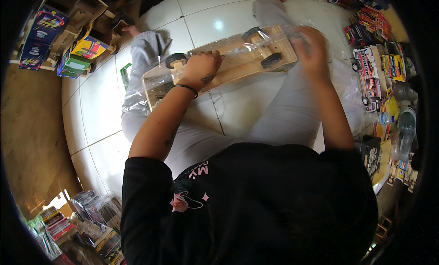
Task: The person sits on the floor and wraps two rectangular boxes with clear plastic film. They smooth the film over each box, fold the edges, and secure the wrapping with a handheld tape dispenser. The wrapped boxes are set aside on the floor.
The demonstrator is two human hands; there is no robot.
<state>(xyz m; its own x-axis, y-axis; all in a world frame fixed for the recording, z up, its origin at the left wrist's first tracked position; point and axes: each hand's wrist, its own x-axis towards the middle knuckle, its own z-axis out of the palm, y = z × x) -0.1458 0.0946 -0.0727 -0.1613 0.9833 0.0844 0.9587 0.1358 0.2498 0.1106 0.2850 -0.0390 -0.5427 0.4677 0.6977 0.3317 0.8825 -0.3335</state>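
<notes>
A wooden toy truck (228, 72) lies across the space between my legs with its underside up and several black wheels showing. Clear plastic film (155, 89) wraps it and spreads past both of its ends. My left hand (201, 69) is closed around the middle of the chassis, its fingertips partly hidden. At the truck's right end, my right hand (312, 50) is beside the film, smeared by motion; whether its fingers grip the plastic does not show.
Boxy painted toy trucks (43, 36) stand at the upper left. More toy trucks (369, 77) and a clear plastic bottle (383, 118) line the right side. Plastic-wrapped items (98, 214) are piled at the lower left. White floor tiles (210, 25) lie beneath.
</notes>
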